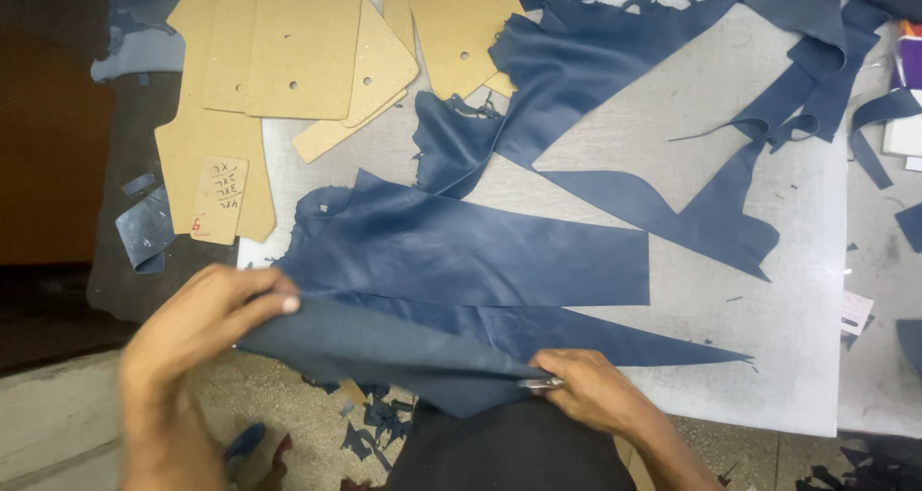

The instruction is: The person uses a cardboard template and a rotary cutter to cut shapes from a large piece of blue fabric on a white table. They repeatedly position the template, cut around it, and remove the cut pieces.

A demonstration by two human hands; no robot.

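R hand (597, 390): bottom centre, closed on blue leather piece (461, 260), small metal tool in fingers, at its folded lower edge.
L hand (206, 318): lower left, pinching leather's left edge.
Leather: mid-frame on grey cutting board (768, 328).
Cardboard patterns (288, 49): upper left.
Leather offcuts (672, 97): upper right.
Scraps (379, 419): on floor, bottom.

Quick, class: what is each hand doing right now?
Left hand: closed, pinching the blue leather at its edge.
Right hand: closed on the same leather, with a small metal tool.
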